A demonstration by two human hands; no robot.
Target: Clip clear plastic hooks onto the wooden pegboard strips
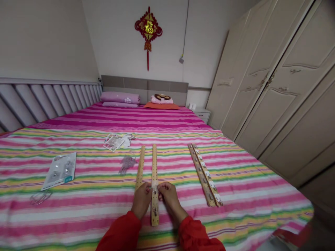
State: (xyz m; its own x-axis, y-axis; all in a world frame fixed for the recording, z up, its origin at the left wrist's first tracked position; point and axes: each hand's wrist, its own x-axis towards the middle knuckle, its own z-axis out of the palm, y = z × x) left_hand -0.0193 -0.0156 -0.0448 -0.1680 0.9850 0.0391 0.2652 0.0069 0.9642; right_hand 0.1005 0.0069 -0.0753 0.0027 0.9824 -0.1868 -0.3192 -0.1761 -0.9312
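Note:
A narrow wooden strip (154, 164) with rows of holes lies lengthwise in front of me on the striped cloth. My left hand (142, 198) is closed in a pinch at its left edge, and my right hand (169, 196) pinches at its right edge. Between the fingertips is a clear hook pad (155, 183), whose outline is partly hidden. Nearer to me on the same strip sits a small metal hook (155, 211). A second holed wooden strip (140, 167) lies just to the left, its near end behind my left hand.
To the right, two strips (201, 170) carry several metal hooks and white round pieces. On the left are a hook package (60, 169), a wire piece (41, 197), crumpled clear plastic (127, 164) and printed cards (114, 142). Beyond lie folded bedding (120, 97) and a wardrobe (261, 80).

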